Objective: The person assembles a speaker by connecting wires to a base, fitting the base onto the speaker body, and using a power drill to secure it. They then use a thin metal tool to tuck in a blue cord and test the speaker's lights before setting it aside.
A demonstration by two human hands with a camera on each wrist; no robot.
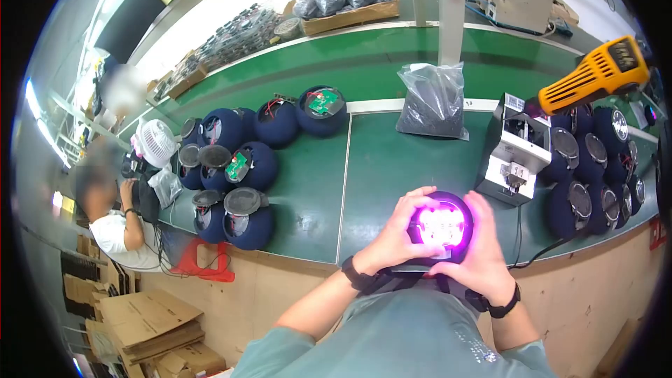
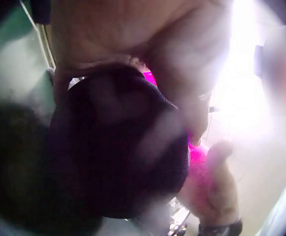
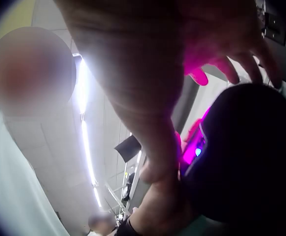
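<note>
A dark round unit (image 1: 470,218) with a glowing pink-violet light in its top face is close to the person's body at the table's front edge. Around its left side curls the left hand (image 1: 395,238), thumb across the front of the lit face. The right hand (image 1: 488,255) is at its right side, fingers extended and spread, thumb pointing left. From the left wrist, the unit's dark rounded side (image 2: 123,147) fills the middle below the left hand (image 2: 143,34). In the right wrist view the right hand (image 3: 148,64) reaches over beside the dark unit (image 3: 246,152); contact is unclear.
Dark blue round units (image 1: 255,168) stand in groups at left and right, some with green boards. A metal fixture (image 1: 514,150), a yellow heat-gun-like tool (image 1: 595,77) and a bag of dark material (image 1: 432,105) are behind. Another person (image 1: 126,227) sits at left.
</note>
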